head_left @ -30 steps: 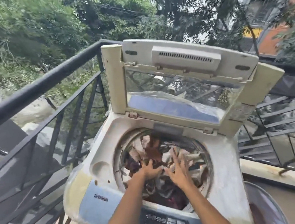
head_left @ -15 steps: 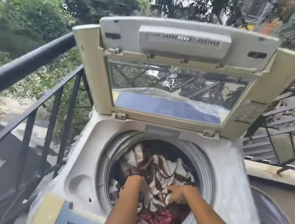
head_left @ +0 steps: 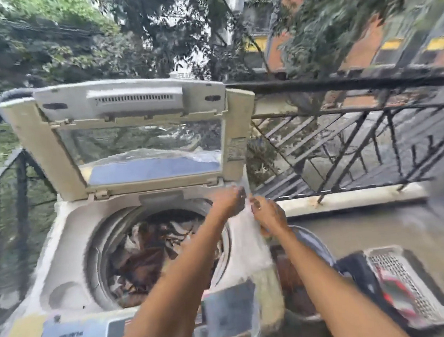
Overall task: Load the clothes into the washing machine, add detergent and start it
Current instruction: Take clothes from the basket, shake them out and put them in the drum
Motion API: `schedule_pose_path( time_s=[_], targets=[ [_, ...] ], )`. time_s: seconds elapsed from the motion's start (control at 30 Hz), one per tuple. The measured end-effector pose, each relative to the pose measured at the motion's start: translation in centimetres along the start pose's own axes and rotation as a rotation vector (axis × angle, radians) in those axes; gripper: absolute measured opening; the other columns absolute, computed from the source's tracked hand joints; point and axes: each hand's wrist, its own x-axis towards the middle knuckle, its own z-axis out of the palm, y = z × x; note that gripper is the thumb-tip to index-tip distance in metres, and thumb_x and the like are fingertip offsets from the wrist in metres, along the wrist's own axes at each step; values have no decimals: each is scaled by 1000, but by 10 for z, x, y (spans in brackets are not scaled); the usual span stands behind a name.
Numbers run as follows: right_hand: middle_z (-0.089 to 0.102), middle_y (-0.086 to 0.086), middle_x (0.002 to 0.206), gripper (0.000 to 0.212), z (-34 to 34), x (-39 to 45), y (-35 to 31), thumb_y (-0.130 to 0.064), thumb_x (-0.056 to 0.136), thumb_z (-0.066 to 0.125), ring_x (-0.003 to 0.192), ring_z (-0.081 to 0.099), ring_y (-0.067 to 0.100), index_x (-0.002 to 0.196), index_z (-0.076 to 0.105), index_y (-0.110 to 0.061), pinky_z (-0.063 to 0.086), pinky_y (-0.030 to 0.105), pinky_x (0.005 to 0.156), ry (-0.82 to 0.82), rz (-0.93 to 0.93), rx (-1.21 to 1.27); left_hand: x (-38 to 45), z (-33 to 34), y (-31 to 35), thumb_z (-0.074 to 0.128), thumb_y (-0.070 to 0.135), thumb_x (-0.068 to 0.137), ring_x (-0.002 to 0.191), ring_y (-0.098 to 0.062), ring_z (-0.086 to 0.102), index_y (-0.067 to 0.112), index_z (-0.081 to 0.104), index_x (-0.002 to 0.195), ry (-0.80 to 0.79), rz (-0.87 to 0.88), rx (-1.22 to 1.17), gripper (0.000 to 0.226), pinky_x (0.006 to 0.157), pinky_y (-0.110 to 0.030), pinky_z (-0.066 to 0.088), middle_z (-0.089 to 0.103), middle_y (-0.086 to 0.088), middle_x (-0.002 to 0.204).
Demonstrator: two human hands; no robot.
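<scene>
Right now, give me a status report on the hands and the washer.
Left hand and right hand raised by washer's right rear corner, grip unclear. Clothes in drum, lid up. Laundry basket on floor, right.

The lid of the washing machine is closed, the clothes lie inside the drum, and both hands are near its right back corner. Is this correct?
Not quite: the head view shows the lid standing open. The clothes do lie inside the drum, and the left hand and right hand are near the right back corner.
</scene>
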Motion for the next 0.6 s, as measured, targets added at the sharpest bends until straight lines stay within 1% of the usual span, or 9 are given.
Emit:
schedule_pose_path(
  time_s=[0.1,0.2,0.23,0.33,0.37,0.4,0.47,0.53,0.6],
  targets=[
    [65,11,116,29,-17,-2,69,-19,90,49,109,58,30,117,58,-25,45,35,83,-23,102,12,17,32,60,44,17,94,107,-35,58,5,62,111,-47,142,-94,27,81,-36,46,62,-20,116],
    [63,11,118,27,-15,-12,119,-21,92,47,108,59,31,115,60,-22,45,32,80,-54,191,44,21,71,89,52,29,93,105,-33,59,6,63,108,-121,180,-157,29,81,-36,45,63,-19,112],
    [62,11,120,29,-10,-12,151,-19,93,45,108,59,31,117,61,-20,44,30,79,-71,243,68,30,97,107,54,31,93,105,-33,59,6,63,109,-166,180,-158,31,82,-36,45,63,-19,113],
    [50,17,136,38,35,-5,249,-13,98,42,123,49,30,134,48,-3,37,30,94,-222,396,173,50,186,143,50,25,93,107,-34,58,4,61,112,-332,83,-131,30,85,-38,45,63,-19,117],
    [48,20,138,40,53,-4,277,-12,98,42,127,46,30,136,44,2,34,29,95,-245,461,229,55,219,144,47,23,93,107,-35,59,4,60,112,-363,32,-139,30,86,-41,46,63,-19,116],
    [51,20,134,40,74,-1,309,-15,98,43,124,48,31,133,48,2,36,28,90,-254,508,235,64,256,146,47,24,91,107,-36,59,5,59,111,-400,-21,-141,30,86,-43,48,63,-19,114],
    [63,11,119,30,107,4,358,-23,95,46,110,58,28,118,63,-12,39,26,76,-268,533,189,81,329,142,48,30,90,105,-36,60,9,58,115,-478,-95,-156,34,86,-44,51,63,-19,113],
    [65,8,114,26,132,6,390,-19,95,45,105,59,28,109,66,-14,41,28,76,-298,474,141,86,380,135,44,33,94,107,-35,59,9,53,125,-524,-161,-178,40,90,-42,49,61,-19,118],
    [63,9,117,28,169,14,423,-20,98,41,108,57,28,115,62,-12,40,29,81,-347,452,159,94,423,129,42,35,96,111,-34,56,8,46,133,-533,-240,-204,45,93,-40,46,57,-18,122]
  ],
)
